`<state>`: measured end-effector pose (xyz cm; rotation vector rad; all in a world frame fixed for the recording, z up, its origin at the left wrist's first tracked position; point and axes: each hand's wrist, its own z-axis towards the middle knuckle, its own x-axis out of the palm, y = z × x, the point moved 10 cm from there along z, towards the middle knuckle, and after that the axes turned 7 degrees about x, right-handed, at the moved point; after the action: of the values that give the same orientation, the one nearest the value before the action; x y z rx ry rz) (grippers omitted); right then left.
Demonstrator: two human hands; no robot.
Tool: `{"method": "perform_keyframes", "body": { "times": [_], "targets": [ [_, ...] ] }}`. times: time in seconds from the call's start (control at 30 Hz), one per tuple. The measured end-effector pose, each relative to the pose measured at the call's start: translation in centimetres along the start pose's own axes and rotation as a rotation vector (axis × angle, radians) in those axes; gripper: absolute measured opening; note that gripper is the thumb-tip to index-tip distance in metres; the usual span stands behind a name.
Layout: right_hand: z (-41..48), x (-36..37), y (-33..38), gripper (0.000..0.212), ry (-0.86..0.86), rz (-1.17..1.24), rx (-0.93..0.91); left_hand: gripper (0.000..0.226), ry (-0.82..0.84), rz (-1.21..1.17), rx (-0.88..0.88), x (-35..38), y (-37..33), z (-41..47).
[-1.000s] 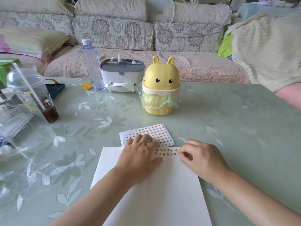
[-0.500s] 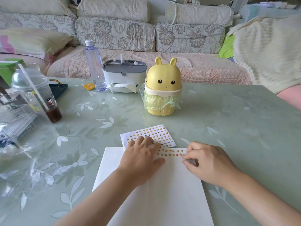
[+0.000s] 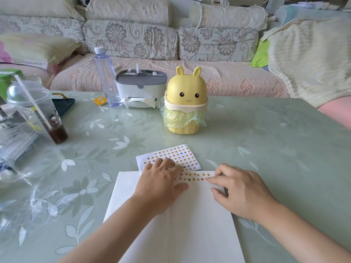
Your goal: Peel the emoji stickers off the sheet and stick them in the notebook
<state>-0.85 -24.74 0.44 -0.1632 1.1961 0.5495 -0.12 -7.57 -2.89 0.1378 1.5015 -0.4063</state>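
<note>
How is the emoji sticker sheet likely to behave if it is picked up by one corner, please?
The sticker sheet looks paper-thin, so it would probably flop and curl. It seems very light and may slide on the glossy table, perhaps why the left hand rests on it.

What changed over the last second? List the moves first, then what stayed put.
The right hand shifted slightly. Its fingers, pinched at the right end of the stuck rows before, have loosened, and the index fingertip now touches the lower row's end on the notebook. Nothing was visibly picked up or released. The left hand stayed flat across the sticker sheet and the notebook edge.
</note>
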Motion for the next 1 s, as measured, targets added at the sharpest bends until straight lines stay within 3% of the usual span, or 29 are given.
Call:
{"method": "perform_keyframes", "body": {
  "times": [0.27, 0.37, 0.47, 0.6, 0.87, 0.93, 1.0],
  "targets": [
    [2.3, -0.9, 2.2, 0.031, -0.073, 0.049, 0.004, 0.024, -0.236, -0.111, 0.058, -2.2, 1.8, -0.2],
    [3.2, -0.7, 3.3, 0.033, -0.081, 0.065, -0.023, 0.032, -0.418, -0.083, 0.097, -4.2, 1.8, -1.2],
    [4.0, -0.8, 4.2, 0.029, -0.132, 0.067, -0.042, 0.022, -0.516, -0.119, 0.13, -5.8, 1.5, -2.2],
    [4.5, -1.2, 4.8, 0.018, -0.228, 0.072, -0.05, 0.021, -0.55, -0.18, 0.169, -6.4, 1.4, -3.2],
    [4.0, -2.1, 5.3, 0.015, -0.269, 0.174, -0.058, 0.023, -0.649, -0.207, -0.008, -7.5, 3.0, -4.6],
    [3.8, -2.6, 5.9, 0.012, -0.31, 0.16, -0.076, 0.017, -0.671, -0.337, -0.058, -8.0, 2.1, -5.4],
    [3.7, -2.9, 6.3, 0.013, -0.326, 0.153, -0.084, 0.018, -0.588, -0.562, -0.138, -7.3, 1.3, -5.6]
  ]
}}
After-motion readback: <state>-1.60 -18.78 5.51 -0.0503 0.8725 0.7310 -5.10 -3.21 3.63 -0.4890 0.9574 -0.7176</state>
